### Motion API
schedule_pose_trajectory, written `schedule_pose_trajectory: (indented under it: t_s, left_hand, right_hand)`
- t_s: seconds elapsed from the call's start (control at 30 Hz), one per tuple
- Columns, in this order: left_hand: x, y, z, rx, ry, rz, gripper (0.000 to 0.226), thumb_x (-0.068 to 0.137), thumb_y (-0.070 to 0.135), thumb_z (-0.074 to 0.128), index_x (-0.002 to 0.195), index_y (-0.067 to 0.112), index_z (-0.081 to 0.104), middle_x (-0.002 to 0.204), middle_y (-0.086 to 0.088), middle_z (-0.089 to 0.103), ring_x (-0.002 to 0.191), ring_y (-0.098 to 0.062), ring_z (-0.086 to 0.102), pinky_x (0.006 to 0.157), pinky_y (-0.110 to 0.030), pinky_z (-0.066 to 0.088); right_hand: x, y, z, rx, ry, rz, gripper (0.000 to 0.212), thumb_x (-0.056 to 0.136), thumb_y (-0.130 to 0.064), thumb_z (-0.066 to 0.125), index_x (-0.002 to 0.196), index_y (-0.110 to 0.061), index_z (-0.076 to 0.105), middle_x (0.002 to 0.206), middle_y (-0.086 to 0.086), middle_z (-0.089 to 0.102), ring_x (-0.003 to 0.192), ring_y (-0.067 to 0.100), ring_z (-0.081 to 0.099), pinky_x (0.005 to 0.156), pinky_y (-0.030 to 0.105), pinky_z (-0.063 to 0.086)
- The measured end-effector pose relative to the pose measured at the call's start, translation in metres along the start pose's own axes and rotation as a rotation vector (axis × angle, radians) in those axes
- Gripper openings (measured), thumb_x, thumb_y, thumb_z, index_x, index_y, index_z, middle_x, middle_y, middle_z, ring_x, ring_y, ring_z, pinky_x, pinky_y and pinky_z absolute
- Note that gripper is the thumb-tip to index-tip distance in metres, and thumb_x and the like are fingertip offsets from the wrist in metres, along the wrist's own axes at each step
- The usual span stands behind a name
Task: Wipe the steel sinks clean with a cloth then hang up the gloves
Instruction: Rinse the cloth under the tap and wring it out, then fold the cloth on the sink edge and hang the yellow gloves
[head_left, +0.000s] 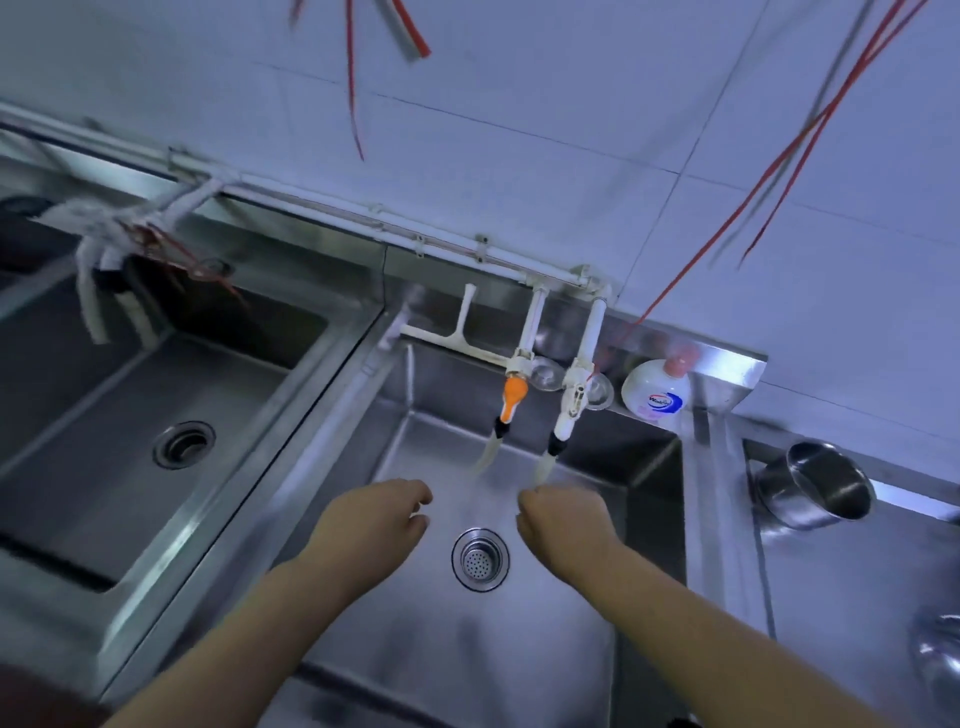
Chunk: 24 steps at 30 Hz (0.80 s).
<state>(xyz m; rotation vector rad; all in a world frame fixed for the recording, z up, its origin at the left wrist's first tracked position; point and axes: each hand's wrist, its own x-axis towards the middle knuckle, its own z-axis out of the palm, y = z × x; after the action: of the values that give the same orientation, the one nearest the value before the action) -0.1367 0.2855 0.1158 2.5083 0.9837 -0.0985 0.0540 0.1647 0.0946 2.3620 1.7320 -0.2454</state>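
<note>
Reaching both bare arms out over the right sink (395, 649), I hold my hands above the basin with nothing in them. Left hand (382, 512) has fingers loosely curled, thumb side up, gripping nothing. Right hand (563, 519) likewise, fingers curled under in a loose fist, empty; the two hands well apart, the drain strainer (480, 558) showing between and just below them. Right hand sits right under the tip of the white tap (563, 415); whether water runs I cannot tell, the view is blurred. Orange tap (511, 397) hangs just left of the white one, both fed from the pipe (363, 215) along the wall. No cloth or gloves visible in my hands or in this basin. Left sink (130, 395) lies beside it across a steel divider, its drain (184, 444) open, a white rag-like bundle (98, 244) draped over its tap at the far rim. Soap bottle (657, 397) stands on the back ledge, right of the taps. Steel bowl (815, 486) rests tilted on the counter at right. Red cords (789, 150) hang down the tiled wall (571, 78).
</note>
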Motion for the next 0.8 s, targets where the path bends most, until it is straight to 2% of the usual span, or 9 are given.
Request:
schedule_pose_trajectory:
  t_s: [0.17, 0.23, 0.33, 0.43, 0.5, 0.57, 0.67, 0.73, 0.8]
  left_hand:
    - [-0.070, -0.098, -0.031, 0.026, 0.042, -0.119, 0.027, 0.094, 0.030, 0.042, 0.117, 0.026, 0.054, 0.118, 0.005, 0.062, 0.103, -0.019, 0.059, 0.077, -0.028, 0.043]
    - [-0.104, -0.145, -0.045, 0.065, 0.066, -0.181, 0.028, 0.095, 0.031, 0.041, 0.120, 0.029, 0.052, 0.122, 0.007, 0.059, 0.106, -0.018, 0.058, 0.080, -0.030, 0.044]
    - [-0.163, -0.218, -0.062, 0.077, 0.110, -0.267, 0.029, 0.094, 0.033, 0.041, 0.121, 0.031, 0.051, 0.122, 0.009, 0.059, 0.109, -0.016, 0.057, 0.084, -0.030, 0.045]
    - [-0.228, -0.289, -0.079, 0.080, 0.179, -0.360, 0.028, 0.092, 0.034, 0.043, 0.118, 0.032, 0.053, 0.117, 0.009, 0.062, 0.107, -0.016, 0.059, 0.087, -0.032, 0.048]
    - [-0.268, -0.332, -0.089, 0.081, 0.214, -0.418, 0.027, 0.092, 0.036, 0.045, 0.117, 0.033, 0.054, 0.117, 0.012, 0.061, 0.108, -0.013, 0.059, 0.087, -0.030, 0.048]
    - [-0.303, -0.366, -0.096, 0.064, 0.236, -0.491, 0.028, 0.092, 0.039, 0.046, 0.118, 0.034, 0.053, 0.118, 0.014, 0.059, 0.109, -0.011, 0.058, 0.085, -0.028, 0.048]
    - [-0.342, -0.407, -0.104, 0.075, 0.276, -0.569, 0.029, 0.091, 0.042, 0.046, 0.119, 0.035, 0.052, 0.119, 0.015, 0.060, 0.108, -0.010, 0.059, 0.084, -0.026, 0.047]
    - [-0.356, -0.430, -0.107, 0.060, 0.297, -0.612, 0.030, 0.091, 0.042, 0.047, 0.119, 0.036, 0.052, 0.119, 0.016, 0.060, 0.108, -0.009, 0.059, 0.084, -0.026, 0.047]
    - [-0.364, -0.449, -0.109, 0.026, 0.308, -0.653, 0.029, 0.090, 0.042, 0.047, 0.118, 0.037, 0.053, 0.118, 0.017, 0.061, 0.107, -0.009, 0.059, 0.082, -0.026, 0.048]
  right_hand:
    - [0.016, -0.116, -0.015, -0.026, 0.024, -0.133, 0.018, 0.092, -0.012, 0.042, 0.075, -0.016, 0.038, 0.088, 0.009, 0.060, 0.080, 0.027, 0.058, 0.053, 0.028, 0.023]
    - [0.023, -0.169, -0.026, 0.025, 0.039, -0.175, 0.027, 0.093, -0.014, 0.039, 0.067, -0.015, 0.032, 0.075, 0.005, 0.051, 0.074, 0.025, 0.052, 0.048, 0.029, 0.014]
    - [0.031, -0.255, -0.041, 0.033, 0.023, -0.253, 0.037, 0.093, -0.017, 0.038, 0.061, -0.020, 0.019, 0.062, -0.002, 0.030, 0.065, 0.023, 0.042, 0.048, 0.030, 0.020]
    - [0.039, -0.345, -0.053, 0.027, 0.020, -0.327, 0.036, 0.093, -0.018, 0.038, 0.061, -0.019, 0.021, 0.062, -0.001, 0.031, 0.054, 0.020, 0.033, 0.046, 0.031, 0.015]
    - [0.043, -0.403, -0.059, 0.001, 0.025, -0.387, 0.035, 0.094, -0.020, 0.038, 0.062, -0.018, 0.023, 0.065, 0.002, 0.036, 0.062, 0.024, 0.042, 0.046, 0.031, 0.012]
    - [0.046, -0.456, -0.066, -0.001, 0.051, -0.443, 0.026, 0.093, -0.020, 0.039, 0.068, -0.017, 0.034, 0.074, 0.009, 0.046, 0.073, 0.030, 0.049, 0.046, 0.031, 0.011]
    - [0.050, -0.522, -0.078, 0.048, 0.046, -0.519, 0.020, 0.095, -0.026, 0.040, 0.083, -0.016, 0.052, 0.084, 0.012, 0.055, 0.075, 0.031, 0.052, 0.053, 0.029, 0.025]
    - [0.056, -0.555, -0.084, 0.077, 0.033, -0.548, 0.020, 0.094, -0.027, 0.041, 0.080, -0.015, 0.049, 0.082, 0.012, 0.056, 0.071, 0.031, 0.050, 0.059, 0.029, 0.030]
    - [0.066, -0.579, -0.087, 0.074, 0.044, -0.572, 0.021, 0.093, -0.028, 0.041, 0.076, -0.016, 0.043, 0.077, 0.011, 0.051, 0.067, 0.028, 0.045, 0.056, 0.029, 0.029]
